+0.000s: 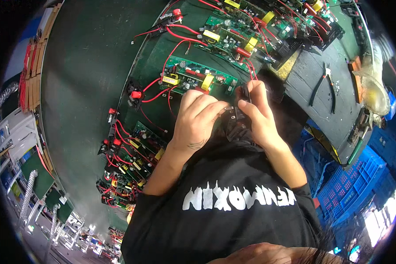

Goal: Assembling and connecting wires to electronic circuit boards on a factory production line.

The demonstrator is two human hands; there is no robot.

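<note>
My right hand (260, 112) is closed round a black plastic panel (240, 115) with small metal terminal tabs on it, held close to my body. At its left side my left hand (197, 118) pinches near one of the metal tabs; whatever lies between the fingertips is too small to make out. Just beyond both hands lies a green circuit board (193, 72) with yellow transformers and red wires. Those wires run left to a black end piece with a red knob (136, 94).
More wired circuit boards (233, 37) lie across the far side, and others (132, 163) line up to the left. Pliers with dark handles (324, 88) rest on a grey surface at right. A blue plastic crate (350, 180) stands below it. Cardboard strips (36, 70) sit far left.
</note>
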